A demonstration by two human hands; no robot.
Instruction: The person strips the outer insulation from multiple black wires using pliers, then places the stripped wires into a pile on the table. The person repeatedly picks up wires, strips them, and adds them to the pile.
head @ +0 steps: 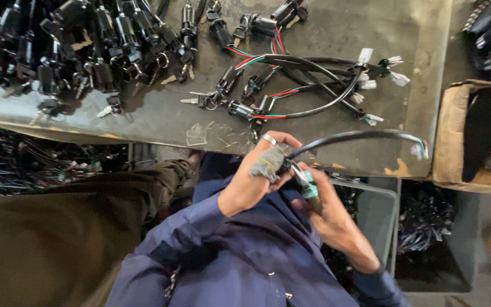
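At the upper left of the frame a heap of black key switches point(80, 45) with their wires lies on my grey worktop point(336, 34), and below it, at the left edge, a dark tangle of more wiring point(35, 165) sits under the worktop's rim, too murky for me to sort out. Toward the middle, a smaller bunch of finished switches with black cables point(296, 85) and red and green leads lies spread out, their white plugs pointing to the right. Just below that bunch, at the near edge of the worktop, my left hand point(257, 179) comes up with a ring on one finger and a grey cloth wrap on another; its fingers are curled tight around the body of one switch harness point(308, 185), which sits between my two hands. My right hand point(331, 219) lies just right of it and lower, fingers closed on the same piece near a teal part. The switch body itself is mostly hidden by my fingers, so I cannot make out its shape. From my grip its black cable point(359, 135) arcs up and right to a plug with coloured leads. At the far right a torn cardboard box point(450, 136) is cut off by the frame, its contents dark.
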